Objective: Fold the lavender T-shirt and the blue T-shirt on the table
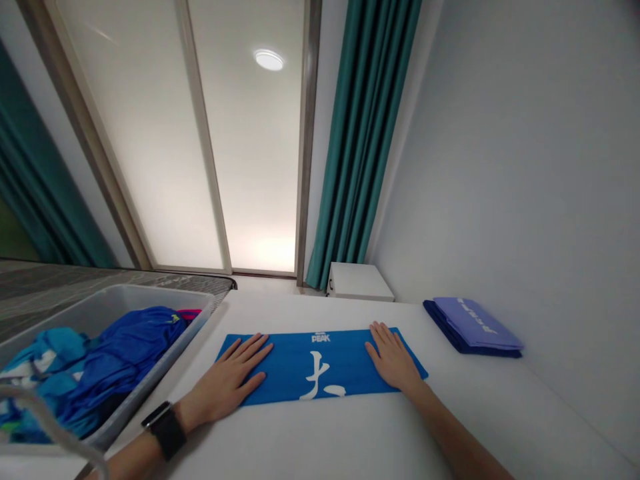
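A blue cloth [280, 380], folded into a long flat strip, lies crosswise on the white table [320, 443]. White "PEAK" lettering and a large white character are printed on it. My left hand [233, 377] rests flat on its left end, fingers spread and pointing up and to the right. On the right end lies my right hand [393, 359], palm down with fingers stretched out. Neither hand grips the fabric. Parts of the cloth under both palms are hidden.
Two folded cloths, a purple one [475, 320] on a dark blue one [450, 331], lie at the right by the wall. At left, a grey bin [165, 373] holds crumpled blue clothes [125, 360]. A white cabinet [360, 280] stands beyond the table near the green curtain [365, 133].
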`<state>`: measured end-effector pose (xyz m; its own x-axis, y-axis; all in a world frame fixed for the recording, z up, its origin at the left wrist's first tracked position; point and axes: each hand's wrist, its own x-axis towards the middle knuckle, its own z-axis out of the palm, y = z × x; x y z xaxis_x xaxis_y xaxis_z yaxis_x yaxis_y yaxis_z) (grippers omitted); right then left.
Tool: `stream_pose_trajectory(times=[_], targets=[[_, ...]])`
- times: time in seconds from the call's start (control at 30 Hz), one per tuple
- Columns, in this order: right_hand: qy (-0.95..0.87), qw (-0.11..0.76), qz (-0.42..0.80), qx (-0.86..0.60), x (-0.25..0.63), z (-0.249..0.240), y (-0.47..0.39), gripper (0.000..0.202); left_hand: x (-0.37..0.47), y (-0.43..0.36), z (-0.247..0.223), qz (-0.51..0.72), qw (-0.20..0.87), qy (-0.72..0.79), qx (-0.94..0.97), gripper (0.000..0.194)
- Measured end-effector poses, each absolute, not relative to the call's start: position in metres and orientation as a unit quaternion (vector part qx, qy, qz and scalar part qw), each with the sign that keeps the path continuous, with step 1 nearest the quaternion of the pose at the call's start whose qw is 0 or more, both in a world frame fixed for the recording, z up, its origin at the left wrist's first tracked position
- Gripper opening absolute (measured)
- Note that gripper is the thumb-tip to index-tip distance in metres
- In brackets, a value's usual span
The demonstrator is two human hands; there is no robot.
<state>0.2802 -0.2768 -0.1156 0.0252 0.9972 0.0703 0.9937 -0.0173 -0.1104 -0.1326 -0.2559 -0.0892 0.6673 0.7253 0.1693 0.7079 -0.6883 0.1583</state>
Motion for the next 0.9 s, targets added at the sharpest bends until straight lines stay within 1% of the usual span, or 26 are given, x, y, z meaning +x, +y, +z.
stream_pose_trajectory(times=[0.33,0.57,0.9], targets=[[-0.635,0.043,-0.026,-0.771,0.294,-0.124,-0.289,0.063,-0.125,-0.218,-0.090,0.118,0.052,0.398,0.908,0.051],[-0.607,0.041,-0.023,-0.793,0.288,-0.119,-0.289,0.064,-0.125,-0.212,-0.093,0.125,0.042,0.401,0.907,0.051],[-0.610,0.043,-0.015,-0.791,0.294,-0.125,-0.288,0.065,-0.132,-0.210,-0.109,0.115,0.022,0.508,0.854,0.056]])
